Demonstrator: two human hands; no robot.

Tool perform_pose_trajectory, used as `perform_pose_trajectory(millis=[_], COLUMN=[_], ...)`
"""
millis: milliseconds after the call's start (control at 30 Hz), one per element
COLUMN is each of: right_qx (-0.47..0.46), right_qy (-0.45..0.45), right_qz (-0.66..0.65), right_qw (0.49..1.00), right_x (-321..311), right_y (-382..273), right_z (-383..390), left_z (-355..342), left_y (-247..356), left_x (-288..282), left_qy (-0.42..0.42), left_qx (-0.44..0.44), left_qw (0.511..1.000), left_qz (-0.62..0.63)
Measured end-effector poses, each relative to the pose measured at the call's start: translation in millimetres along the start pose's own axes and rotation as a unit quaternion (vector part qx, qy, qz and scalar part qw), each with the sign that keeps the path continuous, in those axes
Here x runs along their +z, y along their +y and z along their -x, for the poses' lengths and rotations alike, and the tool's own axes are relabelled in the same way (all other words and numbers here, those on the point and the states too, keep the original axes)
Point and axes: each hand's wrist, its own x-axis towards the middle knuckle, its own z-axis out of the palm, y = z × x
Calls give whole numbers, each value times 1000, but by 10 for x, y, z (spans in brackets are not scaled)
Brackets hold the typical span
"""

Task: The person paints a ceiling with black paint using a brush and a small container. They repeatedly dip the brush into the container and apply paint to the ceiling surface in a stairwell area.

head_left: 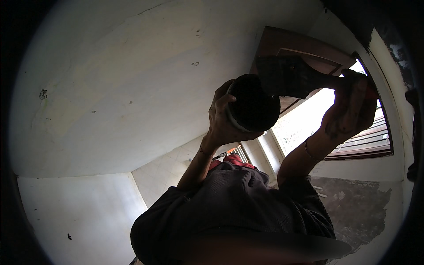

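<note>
My left hand (220,115) is wrapped round a round pot (254,101), light-coloured outside, its inside very dark and hard to make out, with the thumb at its rim. My right hand (353,101) grips the handle of a wide, dark paintbrush (289,75), held level at about head height. The brush head reaches left to the upper right edge of the pot; I cannot tell if they touch. The fingers of my right hand are partly in shadow, and dark smudges mark its skin.
A pale, spotted wall (110,79) fills the left. Behind the brush is a dark wooden shutter or door (278,39) by a bright opening with horizontal bars (362,141). Light floor tiles (163,168) show below. A dark rough patch (362,212) is at lower right.
</note>
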Motion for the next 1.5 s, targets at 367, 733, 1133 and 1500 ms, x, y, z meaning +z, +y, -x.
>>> perform_pose_trajectory(millis=[367,733,1133,1500], right_qx=[48,108,8,18], right_qy=[-8,-6,-33,-29], right_qz=[-19,-34,114,147], right_qw=[999,994,993,989], right_x=[17,21,-8,-37], right_y=[-59,-66,27,-19], right_z=[43,18,33,-50], left_z=[-13,38,32,47], left_y=[-10,-33,-48,-17], left_x=[-44,-39,-51,-37], left_qy=[11,10,12,17], left_qx=[9,-6,3,-22], left_qw=[1000,1000,1000,999], left_qz=[26,29,10,15])
